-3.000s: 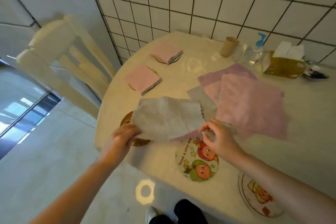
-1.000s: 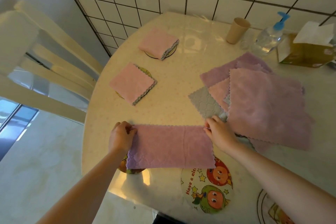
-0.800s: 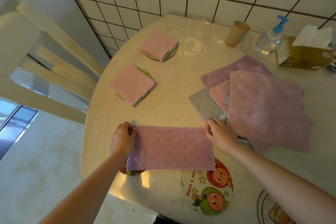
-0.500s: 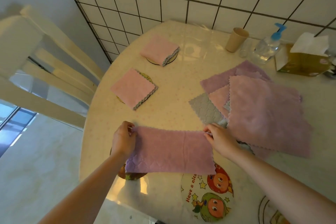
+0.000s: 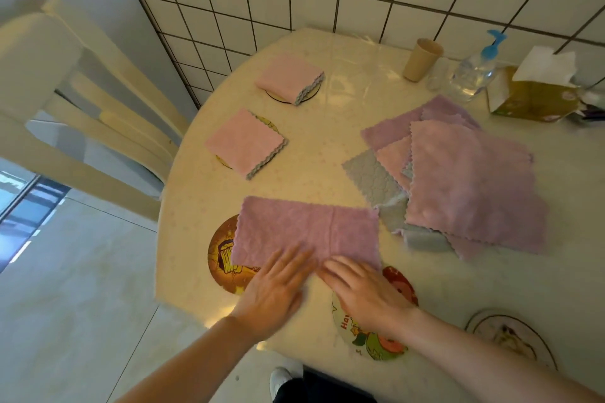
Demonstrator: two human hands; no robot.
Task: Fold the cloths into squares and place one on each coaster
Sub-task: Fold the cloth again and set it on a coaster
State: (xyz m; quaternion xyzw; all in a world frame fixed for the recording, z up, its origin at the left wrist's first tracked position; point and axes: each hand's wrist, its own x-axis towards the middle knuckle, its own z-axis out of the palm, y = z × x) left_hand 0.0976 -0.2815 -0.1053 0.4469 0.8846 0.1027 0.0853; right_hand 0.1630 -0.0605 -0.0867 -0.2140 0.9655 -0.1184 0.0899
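Observation:
A purple cloth point(image 5: 304, 231), folded in half into a long rectangle, lies flat near the table's front edge. My left hand point(image 5: 275, 291) and my right hand point(image 5: 363, 291) rest side by side on its near edge with straight fingers. The cloth partly covers a brown coaster point(image 5: 222, 258) on its left. A cartoon coaster point(image 5: 379, 337) shows under my right wrist, and another coaster point(image 5: 510, 337) lies at the right front. Two pink folded squares point(image 5: 245, 144) point(image 5: 289, 78) sit on coasters farther back. A pile of unfolded cloths point(image 5: 465, 180) lies to the right.
A paper cup point(image 5: 420, 59), a pump bottle point(image 5: 474, 72) and a tissue box point(image 5: 537, 91) stand by the tiled wall at the back right. A cream chair point(image 5: 82, 114) stands left of the round table point(image 5: 327, 173).
Both hands let go of the cloth's far corners and moved to the middle of its near edge, now flat on it. The cloth lies flat on the table.

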